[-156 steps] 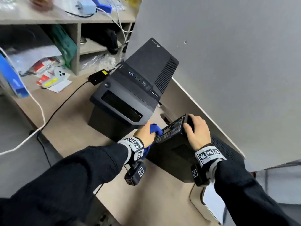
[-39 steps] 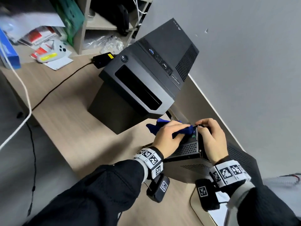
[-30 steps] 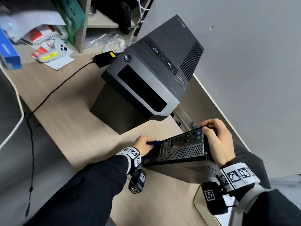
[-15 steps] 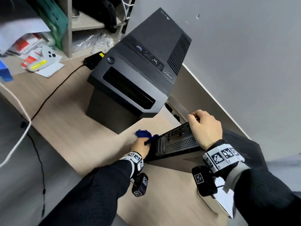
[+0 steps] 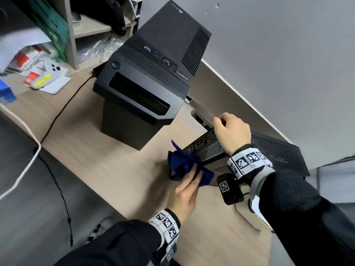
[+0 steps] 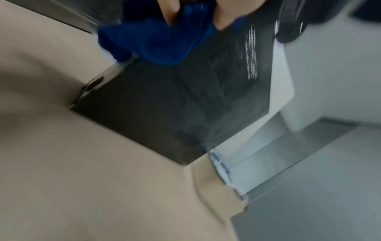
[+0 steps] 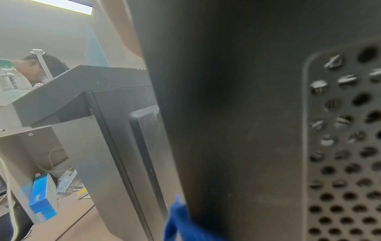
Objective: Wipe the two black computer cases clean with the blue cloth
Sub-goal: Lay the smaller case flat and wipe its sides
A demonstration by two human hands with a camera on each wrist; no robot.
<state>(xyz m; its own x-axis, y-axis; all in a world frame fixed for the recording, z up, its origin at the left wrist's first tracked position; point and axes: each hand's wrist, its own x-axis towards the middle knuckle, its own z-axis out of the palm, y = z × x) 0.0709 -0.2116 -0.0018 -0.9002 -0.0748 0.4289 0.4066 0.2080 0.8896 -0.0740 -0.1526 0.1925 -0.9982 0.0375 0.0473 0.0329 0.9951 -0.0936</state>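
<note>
Left hand (image 5: 187,191) pressing the crumpled dark blue cloth (image 5: 184,166) on the near corner of the small flat black computer case (image 5: 209,150), fingers curled into the fabric – seen close only from left wrist. Right hand (image 5: 233,131) gripping its raised rear edge. Tall black tower case (image 5: 146,77) upright just beside, on the beige wooden desk (image 5: 99,166). From right wrist – perforated side panel (image 7: 346,146), fingers hidden.

Wooden desk (image 5: 123,175) under tower case (image 5: 146,89), papers (image 5: 48,83).
</note>
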